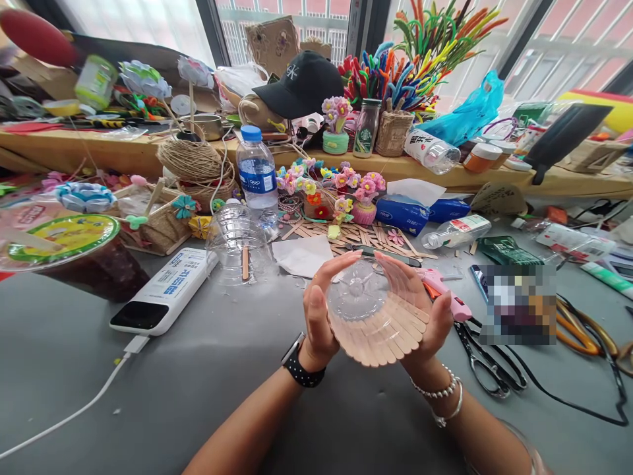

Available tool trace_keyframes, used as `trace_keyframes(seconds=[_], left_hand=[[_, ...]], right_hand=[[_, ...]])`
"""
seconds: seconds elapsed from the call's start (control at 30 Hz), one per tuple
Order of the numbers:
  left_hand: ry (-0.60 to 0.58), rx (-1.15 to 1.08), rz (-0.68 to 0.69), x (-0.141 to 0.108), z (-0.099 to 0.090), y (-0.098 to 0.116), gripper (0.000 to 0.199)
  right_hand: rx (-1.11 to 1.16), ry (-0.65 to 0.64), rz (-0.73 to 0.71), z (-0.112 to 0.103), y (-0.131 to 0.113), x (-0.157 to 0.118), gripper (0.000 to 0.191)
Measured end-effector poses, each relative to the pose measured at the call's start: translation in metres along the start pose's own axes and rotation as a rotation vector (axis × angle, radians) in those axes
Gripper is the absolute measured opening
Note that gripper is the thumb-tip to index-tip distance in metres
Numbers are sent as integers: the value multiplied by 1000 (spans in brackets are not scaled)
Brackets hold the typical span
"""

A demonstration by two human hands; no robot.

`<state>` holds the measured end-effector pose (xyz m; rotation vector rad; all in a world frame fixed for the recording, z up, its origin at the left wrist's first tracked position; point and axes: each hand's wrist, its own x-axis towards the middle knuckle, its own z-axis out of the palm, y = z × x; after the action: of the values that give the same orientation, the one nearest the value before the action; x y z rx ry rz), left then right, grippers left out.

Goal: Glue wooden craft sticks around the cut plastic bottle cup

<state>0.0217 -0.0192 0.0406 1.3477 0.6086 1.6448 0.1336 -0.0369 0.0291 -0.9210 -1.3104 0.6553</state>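
Between my two hands is a clear plastic bottle bottom (pixel 357 290), its open side tilted toward me. Flat wooden craft sticks (pixel 383 333) line its near and right wall side by side, like a fan. My left hand (pixel 319 310) curves round the left side, with fingers along the far rim. From the right, my right hand (pixel 432 323) cups the other side, its fingers partly hidden behind the sticks. A pink glue gun (pixel 452 300) lies just beyond my right hand. Black-handled scissors (pixel 489 369) rest to the right of my right wrist.
Loose craft sticks (pixel 361 236) are scattered behind my hands. A cut clear bottle piece (pixel 237 244), a white power bank (pixel 165 290) and a lidded drink cup (pixel 74 254) stand left. A water bottle (pixel 257 171) and twine (pixel 192 158) are further back. A black cable (pixel 564 396) runs right.
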Motion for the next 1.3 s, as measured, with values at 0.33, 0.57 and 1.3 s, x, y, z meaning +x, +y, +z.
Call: trace_keyframes(seconds=[0.33, 0.57, 1.3], left_hand=[[-36, -44, -78, 4, -1, -5, 50], [-52, -68, -127, 1, 1, -6, 48], [127, -208, -390, 40, -27, -5, 48]], right_hand=[[-65, -32, -15, -1, 6, 3, 74], [-188, -23, -55, 3, 6, 2, 71], [-337, -366, -72, -4, 18, 2, 107]])
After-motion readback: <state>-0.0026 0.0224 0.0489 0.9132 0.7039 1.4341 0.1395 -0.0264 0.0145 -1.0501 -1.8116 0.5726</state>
